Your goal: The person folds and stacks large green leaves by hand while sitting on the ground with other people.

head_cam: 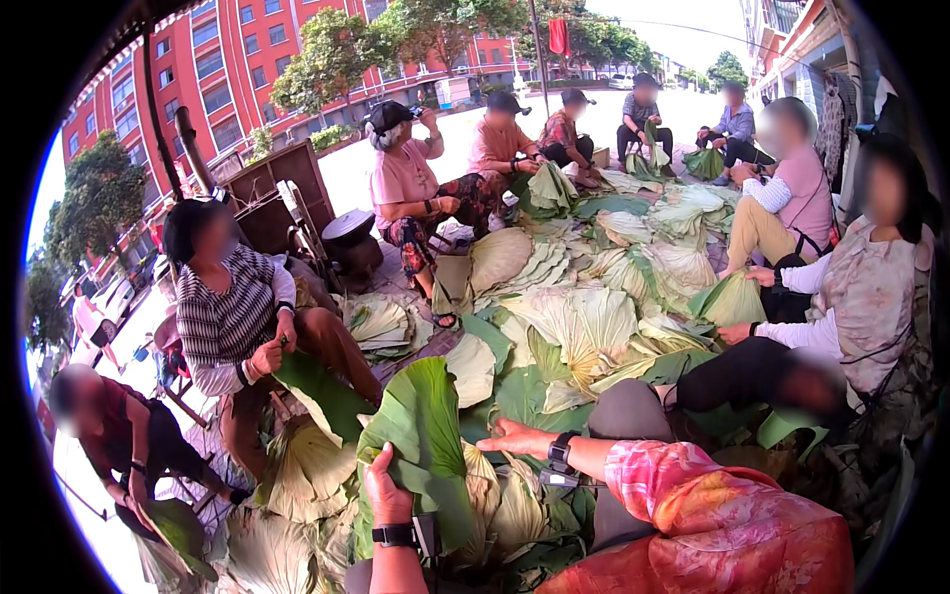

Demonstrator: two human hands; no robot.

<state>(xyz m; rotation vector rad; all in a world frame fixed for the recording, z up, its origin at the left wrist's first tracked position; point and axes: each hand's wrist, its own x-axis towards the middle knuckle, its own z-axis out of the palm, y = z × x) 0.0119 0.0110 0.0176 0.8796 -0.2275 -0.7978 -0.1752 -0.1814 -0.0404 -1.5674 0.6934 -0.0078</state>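
A large green lotus leaf (423,438) stands folded in my left hand (387,486), its thumb pressed over the leaf's edge. To the right, my right hand (516,438) is stretched out with its fingers extended and no leaf in it, just above the heap. Both wrists wear black straps with small devices. Under and around the hands lie dried, pale lotus leaves (519,512). Beyond them spreads a broad pile of yellowish and green lotus leaves (575,319).
Several people sit around the pile. The nearest at left, in a patterned top (226,297), holds a green leaf (323,390); one at right holds a folded leaf (735,301). A person in black (742,375) bends close at my right. A dark pot (352,249) stands behind.
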